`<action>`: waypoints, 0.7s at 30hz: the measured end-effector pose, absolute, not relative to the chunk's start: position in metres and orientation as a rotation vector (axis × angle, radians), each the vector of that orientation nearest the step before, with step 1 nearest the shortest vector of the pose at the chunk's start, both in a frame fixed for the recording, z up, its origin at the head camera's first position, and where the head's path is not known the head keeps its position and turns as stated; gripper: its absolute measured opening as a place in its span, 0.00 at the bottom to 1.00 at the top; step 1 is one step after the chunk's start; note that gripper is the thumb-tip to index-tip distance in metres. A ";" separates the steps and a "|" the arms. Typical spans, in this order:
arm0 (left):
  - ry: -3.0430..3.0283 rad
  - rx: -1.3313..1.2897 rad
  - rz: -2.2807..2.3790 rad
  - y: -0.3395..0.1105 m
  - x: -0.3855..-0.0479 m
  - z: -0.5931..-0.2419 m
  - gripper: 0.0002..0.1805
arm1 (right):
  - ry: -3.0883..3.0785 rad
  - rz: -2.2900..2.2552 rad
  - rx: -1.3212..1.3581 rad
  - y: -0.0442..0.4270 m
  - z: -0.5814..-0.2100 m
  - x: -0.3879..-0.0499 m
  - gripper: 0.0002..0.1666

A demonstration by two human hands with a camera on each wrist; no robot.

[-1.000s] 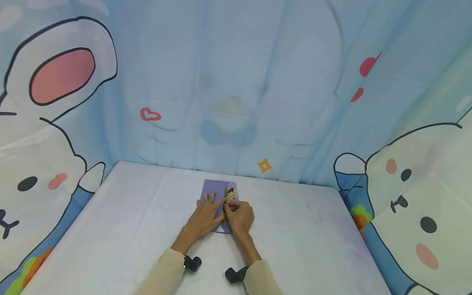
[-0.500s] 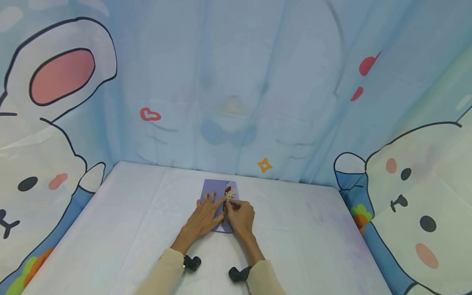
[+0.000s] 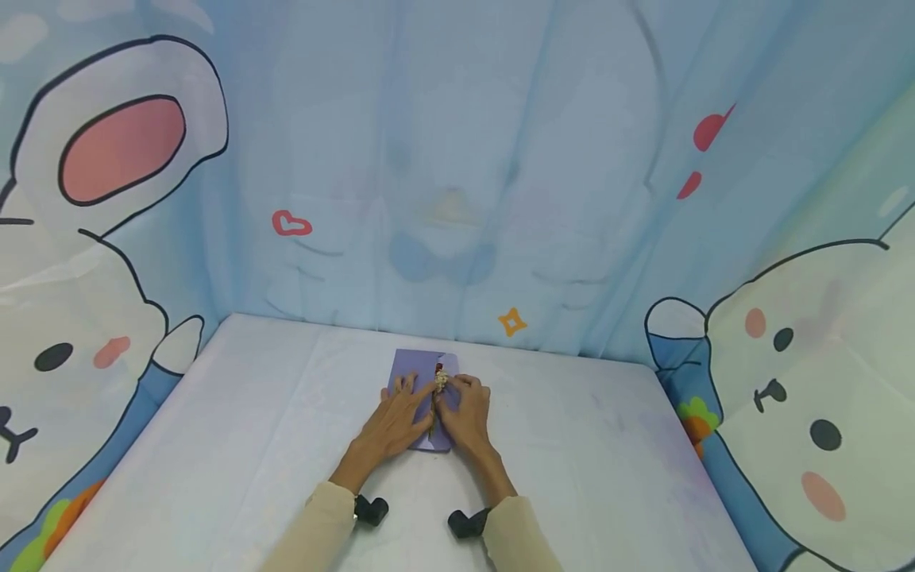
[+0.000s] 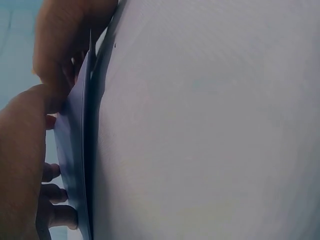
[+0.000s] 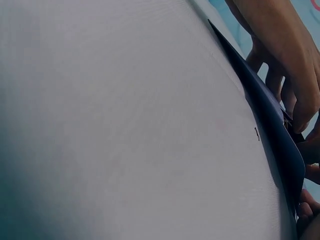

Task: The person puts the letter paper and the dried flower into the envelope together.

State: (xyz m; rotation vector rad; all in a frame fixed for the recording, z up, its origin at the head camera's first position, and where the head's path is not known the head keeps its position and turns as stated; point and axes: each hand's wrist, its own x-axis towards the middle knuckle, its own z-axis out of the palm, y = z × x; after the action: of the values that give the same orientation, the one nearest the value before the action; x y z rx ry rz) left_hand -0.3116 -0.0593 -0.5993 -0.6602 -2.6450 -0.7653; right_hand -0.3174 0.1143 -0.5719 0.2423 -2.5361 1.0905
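Note:
A purple folded card (image 3: pixel 417 362) lies on the white-covered table. My left hand (image 3: pixel 391 419) rests on its left half with the fingers spread. Along the middle of the card lies a small dried flower bunch (image 3: pixel 442 380), cream with a dark red bit at its top and a thin stem running down. The right hand (image 3: pixel 468 411) holds the bunch between thumb and index finger, over the card's right half. In the left wrist view the card (image 4: pixel 73 135) shows edge-on. In the right wrist view its near edge (image 5: pixel 267 117) lifts slightly; the flower is mostly hidden.
White cloth (image 3: pixel 615 453) covers the table around the card. A blue curtain (image 3: pixel 343 159) with cartoon bears closes off the back and sides. Black wrist-worn devices (image 3: pixel 372 510) sit at both cuffs.
The flower bunch has shifted slightly left and down, toward the card's middle. My right hand's fingers have spread and moved forward around its head. The left hand has stayed in place.

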 end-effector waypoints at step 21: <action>-2.622 -0.694 -0.810 -0.063 -0.305 -0.588 0.32 | -2.657 0.979 0.184 0.105 -0.569 -0.319 0.28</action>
State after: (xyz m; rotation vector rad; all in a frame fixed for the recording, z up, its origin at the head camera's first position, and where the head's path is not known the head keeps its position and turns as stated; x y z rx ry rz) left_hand -0.3051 -0.0631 -0.5883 -0.6942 -2.6225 -0.8102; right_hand -0.3186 0.1048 -0.5686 0.1844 -2.6567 0.9786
